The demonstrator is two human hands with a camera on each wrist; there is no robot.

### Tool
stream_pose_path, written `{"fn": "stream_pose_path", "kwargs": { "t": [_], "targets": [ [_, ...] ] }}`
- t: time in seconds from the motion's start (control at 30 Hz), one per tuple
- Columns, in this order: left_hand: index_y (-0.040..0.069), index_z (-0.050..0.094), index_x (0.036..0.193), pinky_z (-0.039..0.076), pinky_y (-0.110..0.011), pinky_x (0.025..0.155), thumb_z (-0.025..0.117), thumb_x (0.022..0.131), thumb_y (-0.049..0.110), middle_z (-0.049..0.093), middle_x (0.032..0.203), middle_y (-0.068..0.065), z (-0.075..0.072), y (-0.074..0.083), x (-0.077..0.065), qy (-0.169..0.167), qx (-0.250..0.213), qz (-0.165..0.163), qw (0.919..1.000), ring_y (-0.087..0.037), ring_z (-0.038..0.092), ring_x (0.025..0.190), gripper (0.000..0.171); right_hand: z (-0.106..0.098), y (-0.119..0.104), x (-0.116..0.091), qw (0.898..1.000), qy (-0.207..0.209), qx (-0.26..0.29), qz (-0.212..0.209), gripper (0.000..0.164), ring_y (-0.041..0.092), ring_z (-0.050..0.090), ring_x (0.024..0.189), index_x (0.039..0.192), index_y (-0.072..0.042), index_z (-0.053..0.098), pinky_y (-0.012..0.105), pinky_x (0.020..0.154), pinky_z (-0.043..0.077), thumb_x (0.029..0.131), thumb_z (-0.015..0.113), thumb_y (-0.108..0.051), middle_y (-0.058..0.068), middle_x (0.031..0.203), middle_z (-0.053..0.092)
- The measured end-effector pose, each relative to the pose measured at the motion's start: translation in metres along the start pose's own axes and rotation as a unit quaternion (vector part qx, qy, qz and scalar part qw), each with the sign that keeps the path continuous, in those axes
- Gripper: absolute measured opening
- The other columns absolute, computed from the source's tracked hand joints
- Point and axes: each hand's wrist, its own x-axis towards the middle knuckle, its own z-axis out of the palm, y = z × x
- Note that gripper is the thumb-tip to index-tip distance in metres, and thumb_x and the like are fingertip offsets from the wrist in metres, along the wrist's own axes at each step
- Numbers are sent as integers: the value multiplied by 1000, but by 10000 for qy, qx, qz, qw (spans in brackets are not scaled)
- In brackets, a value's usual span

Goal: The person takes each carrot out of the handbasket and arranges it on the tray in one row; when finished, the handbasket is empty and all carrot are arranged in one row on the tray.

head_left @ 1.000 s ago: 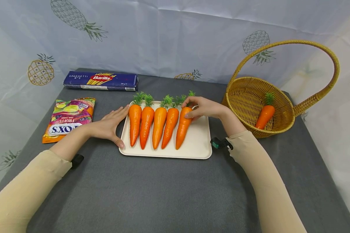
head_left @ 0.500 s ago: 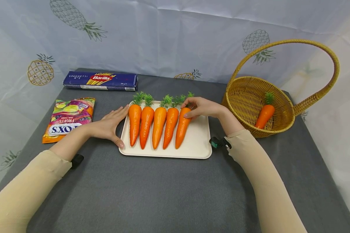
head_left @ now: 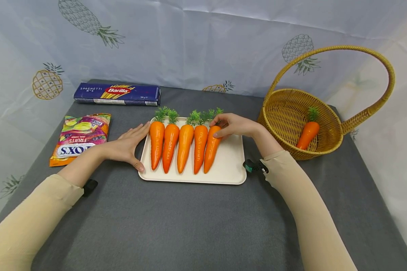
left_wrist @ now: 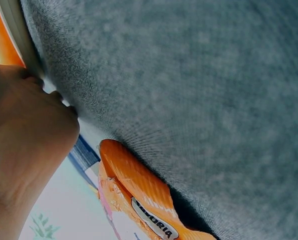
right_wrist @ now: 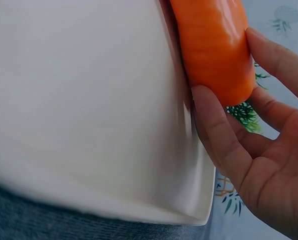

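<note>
Several orange carrots with green leafy tops lie side by side on a cream tray [head_left: 228,165] in the head view. At the right end of the row, my right hand [head_left: 235,125] pinches the top of a carrot [head_left: 211,154] between thumb and fingers. The right wrist view shows the thumb and fingertips against the sides of this carrot's [right_wrist: 216,50] thick end. My left hand [head_left: 125,146] rests at the tray's left edge, fingers extended along it and thumb near the front left corner. Its fingertips are partly hidden in the left wrist view.
A wicker basket [head_left: 281,113] with a tall handle stands on the right, holding one carrot [head_left: 308,135]. At the back left lies a blue spaghetti box [head_left: 117,94]. A candy bag [head_left: 81,137] lies behind my left forearm on the grey table [head_left: 176,222].
The rightmost carrot has shifted slightly left with my right hand. The tip of the carrot beside it has swung right, so that carrot lies straighter. My left hand has stayed put.
</note>
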Motion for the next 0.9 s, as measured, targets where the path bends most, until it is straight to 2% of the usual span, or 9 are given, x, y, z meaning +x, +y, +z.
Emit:
{"fn": "stream_pose_path", "kwargs": {
  "t": [0.23,0.6,0.9],
  "targets": [
    [9,-8,159,-4,-70,120,90,61,50,-9,168,-17,0,0,0,5,-15,4,10000,-46,-9,154,145,0,0,0,10000,-3,81,43,43,25,62,111,132,-9,53,36,90,58,93,68,-17,15,127,60],
    [8,-8,159,-4,-70,119,90,61,49,-10,168,-18,0,1,0,14,-32,32,10000,-47,-9,154,145,-8,-6,-12,9998,32,208,12,47,30,61,117,138,-7,49,43,100,54,95,64,-17,18,136,55],
    [8,-7,159,-5,-69,120,91,61,49,-9,168,-17,2,-2,1,72,-59,11,10000,-46,-9,154,144,-15,-11,-21,9998,143,144,36,46,32,53,130,138,-5,48,45,104,52,96,62,-19,17,144,50]
  ]
}}
